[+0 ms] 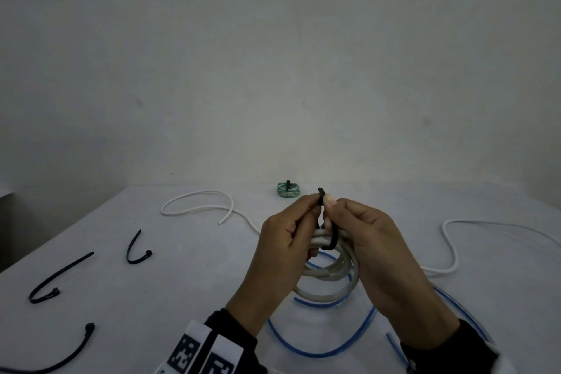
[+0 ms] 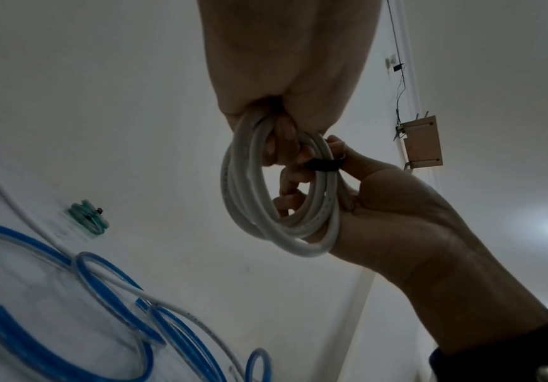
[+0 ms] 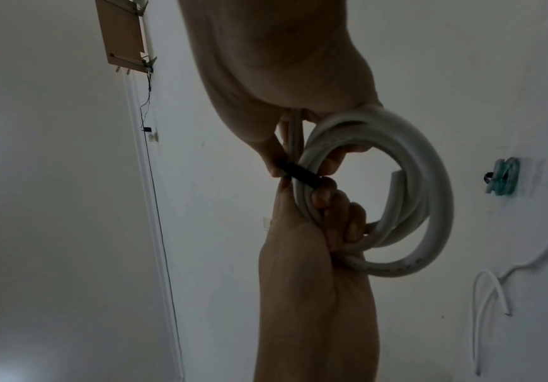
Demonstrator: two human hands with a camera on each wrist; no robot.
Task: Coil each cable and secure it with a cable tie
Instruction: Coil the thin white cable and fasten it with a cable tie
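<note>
A white cable coil (image 1: 331, 270) hangs just above the table between my two hands. A black cable tie (image 1: 333, 237) loops round its top strands, and the tie's end sticks up between my fingertips. My left hand (image 1: 291, 234) has its fingers curled through the coil (image 3: 413, 168), and its thumb lies against the tie (image 3: 298, 175). My right hand (image 1: 361, 222) pinches the tie (image 2: 323, 165) between thumb and forefinger, with its other fingers round the coil (image 2: 266, 206). The tie's head is hidden by my fingers.
A green coil (image 1: 288, 190) with a black tie on it lies at the table's far edge. Loose white cables (image 1: 197, 206) (image 1: 452, 249) lie to the left and right. A blue cable (image 1: 318, 352) lies under my hands. Three spare black ties (image 1: 135, 249) lie at the left.
</note>
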